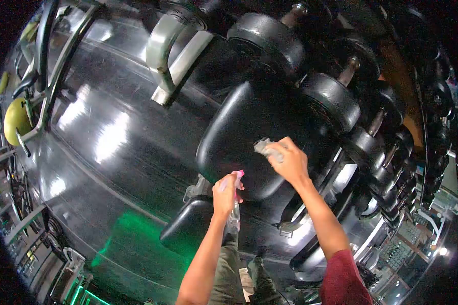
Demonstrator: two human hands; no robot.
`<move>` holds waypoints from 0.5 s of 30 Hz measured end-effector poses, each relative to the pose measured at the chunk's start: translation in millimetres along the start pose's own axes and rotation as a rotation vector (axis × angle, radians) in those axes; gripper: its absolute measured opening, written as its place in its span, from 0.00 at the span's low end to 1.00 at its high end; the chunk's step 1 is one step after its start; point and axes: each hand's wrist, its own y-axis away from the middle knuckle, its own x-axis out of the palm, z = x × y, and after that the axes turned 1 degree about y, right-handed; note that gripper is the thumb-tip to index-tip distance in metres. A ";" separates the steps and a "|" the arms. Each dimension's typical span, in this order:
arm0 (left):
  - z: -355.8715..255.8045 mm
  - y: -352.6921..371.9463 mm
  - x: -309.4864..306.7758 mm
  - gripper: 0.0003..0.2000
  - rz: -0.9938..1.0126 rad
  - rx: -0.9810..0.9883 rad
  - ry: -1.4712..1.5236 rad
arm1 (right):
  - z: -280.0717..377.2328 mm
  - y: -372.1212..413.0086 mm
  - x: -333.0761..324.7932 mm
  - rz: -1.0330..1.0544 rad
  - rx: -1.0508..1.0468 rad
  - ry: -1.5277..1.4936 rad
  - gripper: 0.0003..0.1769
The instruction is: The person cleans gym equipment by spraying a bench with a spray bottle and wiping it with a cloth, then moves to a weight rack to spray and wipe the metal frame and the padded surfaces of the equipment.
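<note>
My left hand (225, 194) is wrapped round a spray bottle with a pink nozzle (240, 174) and a clear body (234, 218). It is held over the near edge of a black padded bench (239, 132), close to the bench's smaller pad (188, 219). In my right hand (291, 162) is a bunched greyish-white cloth (264, 147), its loose end sticking out past the fingers. That hand is over the middle of the larger pad, and the cloth overlaps the black surface in this view.
A rack with several black dumbbells (331, 100) runs along the right side. A grey metal frame leg (180, 68) stands on the dark glossy floor (117, 101) beyond the bench. Toward the left edge are a yellow-green ball (17, 122) and metal machine bars (68, 66).
</note>
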 end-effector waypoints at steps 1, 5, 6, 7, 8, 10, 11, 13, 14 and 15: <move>0.4 -0.3 3.3 0.22 0.010 0.017 -0.011 | -4.1 -0.8 -1.8 -0.037 0.069 0.017 0.12; 0.1 -3.8 15.9 0.23 -0.053 0.038 0.006 | -2.1 10.8 11.0 -0.083 0.080 -0.016 0.14; -1.7 -3.2 17.6 0.23 -0.055 0.034 0.004 | -0.4 14.1 13.5 -0.057 -0.059 -0.102 0.16; -2.7 -3.7 19.3 0.23 -0.059 0.030 0.003 | 4.0 19.6 14.1 0.045 -0.102 -0.128 0.17; -2.0 -4.4 21.0 0.23 -0.061 0.028 0.002 | 5.4 23.0 16.8 0.082 -0.191 -0.120 0.17; 0.4 -5.8 24.7 0.24 -0.068 0.017 -0.002 | 5.2 23.9 13.2 0.135 -0.273 -0.074 0.17; 0.8 -5.7 26.3 0.24 -0.069 0.013 -0.004 | 2.1 19.4 9.1 0.137 -0.270 -0.077 0.17; -0.2 -4.0 28.7 0.23 -0.040 -0.030 -0.046 | -9.0 5.1 1.3 0.064 -0.127 -0.055 0.16; -1.1 -1.2 30.5 0.23 -0.041 -0.037 -0.052 | -12.4 -0.5 -2.6 0.014 -0.059 0.023 0.14; -2.6 1.6 33.7 0.22 -0.032 -0.038 -0.056 | -18.4 -4.2 -5.2 -0.023 -0.016 -0.007 0.13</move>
